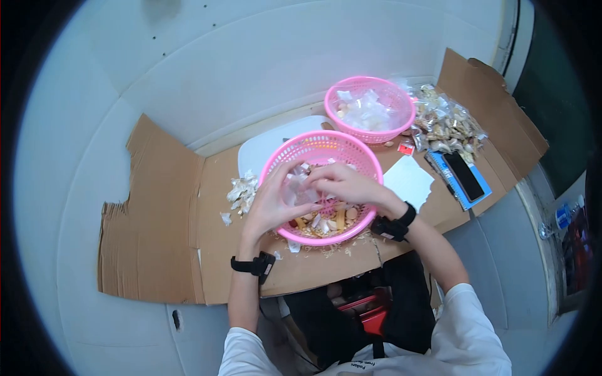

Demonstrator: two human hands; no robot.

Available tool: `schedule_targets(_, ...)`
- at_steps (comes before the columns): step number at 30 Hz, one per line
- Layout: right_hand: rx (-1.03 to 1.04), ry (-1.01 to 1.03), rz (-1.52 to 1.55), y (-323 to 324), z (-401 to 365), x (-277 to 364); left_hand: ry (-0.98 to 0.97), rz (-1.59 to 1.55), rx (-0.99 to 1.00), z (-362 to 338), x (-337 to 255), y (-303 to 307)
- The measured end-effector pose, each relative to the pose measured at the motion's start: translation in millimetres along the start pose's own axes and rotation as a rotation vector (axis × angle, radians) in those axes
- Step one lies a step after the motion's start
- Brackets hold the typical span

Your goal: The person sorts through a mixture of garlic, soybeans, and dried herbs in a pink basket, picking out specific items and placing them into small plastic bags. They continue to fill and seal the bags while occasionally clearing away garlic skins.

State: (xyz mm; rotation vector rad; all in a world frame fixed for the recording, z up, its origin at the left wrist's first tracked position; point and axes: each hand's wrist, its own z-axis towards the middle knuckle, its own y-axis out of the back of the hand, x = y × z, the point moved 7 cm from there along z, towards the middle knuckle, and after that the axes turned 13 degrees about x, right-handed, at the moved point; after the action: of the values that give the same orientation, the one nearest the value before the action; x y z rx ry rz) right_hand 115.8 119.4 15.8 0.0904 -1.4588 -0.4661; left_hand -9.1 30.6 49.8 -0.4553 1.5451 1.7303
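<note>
A pink perforated basket (370, 166) sits on cardboard in front of me, holding pale and yellowish pieces (323, 224). Over its left side, my left hand (276, 203) curls round a clear plastic bag (293, 190), thumb toward the right. My right hand (342, 183) reaches in from the right, its fingers bent at the mouth of the bag. Whether a small piece is between the right fingertips is hidden.
Behind stands a second pink basket (404, 125) with clear bags. Filled bags (445, 122) lie at the back right, near a phone (463, 177) on a blue notebook (483, 195). White scraps (243, 191) lie left. Cardboard flaps (157, 219) rise at both sides.
</note>
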Motion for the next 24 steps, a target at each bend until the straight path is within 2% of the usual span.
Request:
schedule_targets(2,-0.024,0.044,-0.087,-2,-2,7,-0.043,0.008,-0.013,3,0,-3)
schedule_targets(4,0.036,0.040,-0.233,-8,-4,13,-0.048,0.170,0.015,6,-5,-4)
schedule_targets(7,-0.016,0.039,-0.234,-3,-5,13,-0.050,0.214,0.017,7,-14,-5)
schedule_targets(14,-0.231,0.062,-0.280,7,-14,19,-0.021,0.250,0.026,12,-11,-7)
schedule_targets(16,-0.234,-0.027,-0.307,8,-19,19,0.006,0.326,0.080,15,-12,-8)
schedule_targets(18,-0.266,-0.003,-0.264,7,-22,15,0.038,0.406,0.132,17,-14,-13)
schedule_targets(22,-0.361,0.032,-0.318,8,-31,10,0.082,0.466,0.048,17,-26,-20)
schedule_targets(24,-0.475,0.127,-0.382,8,-34,12,0.133,0.450,0.045,18,-26,-26)
